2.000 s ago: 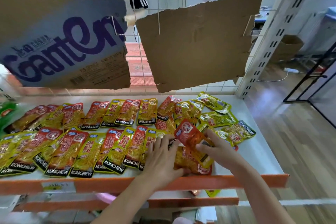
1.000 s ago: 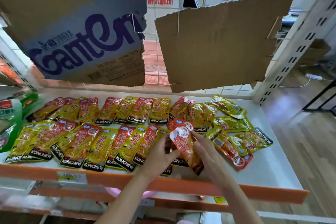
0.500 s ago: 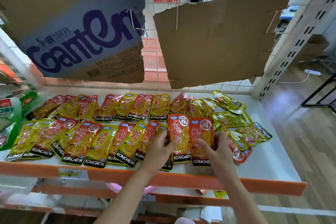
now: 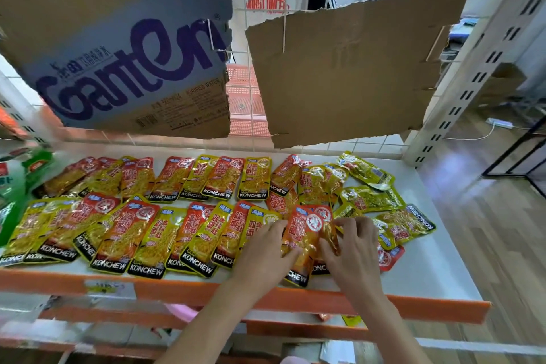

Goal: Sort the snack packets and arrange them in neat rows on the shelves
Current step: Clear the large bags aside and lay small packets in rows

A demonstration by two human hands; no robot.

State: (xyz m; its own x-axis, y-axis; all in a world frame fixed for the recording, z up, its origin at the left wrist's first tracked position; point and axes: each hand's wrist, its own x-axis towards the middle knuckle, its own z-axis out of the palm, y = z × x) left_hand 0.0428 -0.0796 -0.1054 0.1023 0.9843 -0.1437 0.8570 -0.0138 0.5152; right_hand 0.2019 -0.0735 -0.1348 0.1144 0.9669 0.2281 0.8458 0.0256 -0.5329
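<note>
Both hands, left [image 4: 267, 251] and right [image 4: 351, 248], grip a red packet [image 4: 307, 233] narrowly at the front row's right end on the shelf [image 4: 437, 284]; its lower edge overhangs, so a careless release may drop it.

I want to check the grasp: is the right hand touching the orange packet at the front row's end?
Touching. In the head view the right hand has its fingers laid on the orange packet, and the left hand presses its other edge.
</note>
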